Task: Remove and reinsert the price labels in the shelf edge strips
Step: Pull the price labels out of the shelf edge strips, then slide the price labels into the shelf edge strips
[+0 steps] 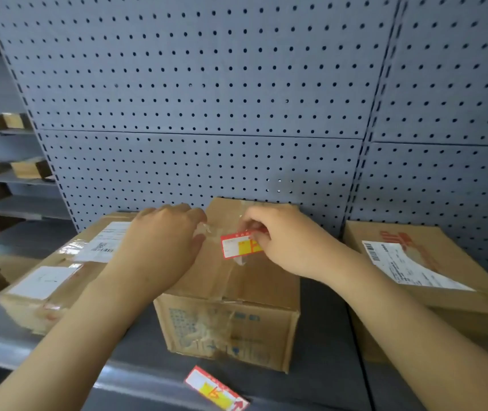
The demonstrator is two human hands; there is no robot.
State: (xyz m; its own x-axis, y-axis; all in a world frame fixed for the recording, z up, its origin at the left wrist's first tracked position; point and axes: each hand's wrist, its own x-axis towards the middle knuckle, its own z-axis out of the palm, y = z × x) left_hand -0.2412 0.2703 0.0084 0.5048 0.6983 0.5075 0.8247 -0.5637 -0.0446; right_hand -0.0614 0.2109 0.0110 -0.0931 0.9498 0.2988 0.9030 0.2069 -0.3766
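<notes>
**Price label held over the middle box, another one down by the shelf edge**

So the red-bordered price label (241, 244), white with a yellow block, is pinched in the right hand (285, 243), fingers curled together on its right end, just above the top of the middle cardboard box (231, 295). The print's too blurry to read. The left hand (164, 244) is right beside it, fingers bent on a bit of clear plastic sleeve (205, 229), though I can't tell how firmly it grips.

A second price label (217, 390) lies tilted at the near shelf edge (136, 378).

The left box (59, 280) has white stickers and a barcode; the right box (432, 268) carries a shipping slip with a barcode, text unreadable. A grey pegboard (201, 84) stands behind.
</notes>
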